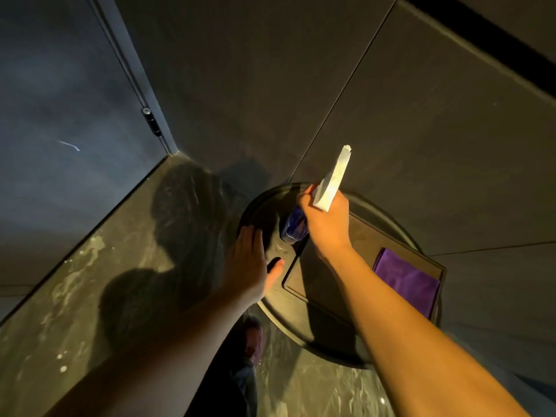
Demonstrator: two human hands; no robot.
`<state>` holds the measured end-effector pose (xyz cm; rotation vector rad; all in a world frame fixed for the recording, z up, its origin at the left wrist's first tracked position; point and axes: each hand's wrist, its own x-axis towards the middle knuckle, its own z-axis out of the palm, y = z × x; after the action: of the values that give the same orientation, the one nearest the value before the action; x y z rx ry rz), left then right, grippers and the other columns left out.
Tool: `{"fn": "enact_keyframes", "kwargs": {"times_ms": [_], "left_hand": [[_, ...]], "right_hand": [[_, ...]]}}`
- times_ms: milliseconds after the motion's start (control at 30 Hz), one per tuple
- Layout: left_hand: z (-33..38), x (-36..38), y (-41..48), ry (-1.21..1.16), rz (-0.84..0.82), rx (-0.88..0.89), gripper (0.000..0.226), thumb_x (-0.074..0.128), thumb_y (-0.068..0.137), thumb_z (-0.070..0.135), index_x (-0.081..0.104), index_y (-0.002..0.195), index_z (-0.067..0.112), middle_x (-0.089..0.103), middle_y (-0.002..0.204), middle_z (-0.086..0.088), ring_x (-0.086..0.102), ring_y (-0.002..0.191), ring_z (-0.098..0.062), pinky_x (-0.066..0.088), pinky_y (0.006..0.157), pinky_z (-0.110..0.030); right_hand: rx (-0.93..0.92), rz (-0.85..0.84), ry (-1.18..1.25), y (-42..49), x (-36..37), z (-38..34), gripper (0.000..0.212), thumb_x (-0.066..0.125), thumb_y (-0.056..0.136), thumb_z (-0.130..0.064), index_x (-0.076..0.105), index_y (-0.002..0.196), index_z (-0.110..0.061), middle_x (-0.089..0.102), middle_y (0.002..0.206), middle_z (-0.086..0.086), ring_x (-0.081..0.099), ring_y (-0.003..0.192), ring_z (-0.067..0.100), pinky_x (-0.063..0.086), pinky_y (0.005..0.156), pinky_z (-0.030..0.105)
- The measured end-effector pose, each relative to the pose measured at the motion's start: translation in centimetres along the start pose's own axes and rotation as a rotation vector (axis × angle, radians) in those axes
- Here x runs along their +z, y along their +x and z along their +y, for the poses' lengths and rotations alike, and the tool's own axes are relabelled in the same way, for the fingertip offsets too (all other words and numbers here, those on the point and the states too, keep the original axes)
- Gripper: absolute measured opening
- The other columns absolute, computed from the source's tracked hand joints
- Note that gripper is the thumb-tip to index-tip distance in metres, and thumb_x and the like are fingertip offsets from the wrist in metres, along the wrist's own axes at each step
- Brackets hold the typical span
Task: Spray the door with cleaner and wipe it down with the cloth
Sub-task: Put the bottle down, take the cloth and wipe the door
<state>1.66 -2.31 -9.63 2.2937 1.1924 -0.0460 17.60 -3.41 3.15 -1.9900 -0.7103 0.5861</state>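
My right hand (326, 219) grips a spray bottle (294, 225) with a blue body and a white trigger head (332, 179), held above a round dark table (301, 320). My left hand (249, 266) lies flat with fingers apart on the table's left edge, holding nothing. A folded purple cloth (406, 279) rests on the right side of a dark rectangular tray (319, 284) on the table. The dark door (66, 115) with a hinge (152, 120) stands at the left.
Dark wall panels (391, 100) rise behind the table. The glossy marbled floor (75, 311) shows my shadow at the left. A shoe (252, 338) is visible below the table's near edge.
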Motion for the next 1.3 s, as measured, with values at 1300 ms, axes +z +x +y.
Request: {"fn": "enact_keyframes", "kwargs": {"times_ms": [1300], "left_hand": [[24.8,10.4,6.1,0.270,-0.145,0.616,0.059,0.049,0.097,0.041,0.039,0.152,0.020,0.051,0.148,-0.007,0.047,0.135,-0.031,0.043,0.103,-0.048]], "right_hand": [[0.174,-0.124,-0.829,-5.0,-25.2,23.3,0.032,0.057,0.096,-0.020,0.058,0.127,-0.013,0.059,0.127,0.016,0.057,0.111,0.043,0.052,0.086,0.050]]}}
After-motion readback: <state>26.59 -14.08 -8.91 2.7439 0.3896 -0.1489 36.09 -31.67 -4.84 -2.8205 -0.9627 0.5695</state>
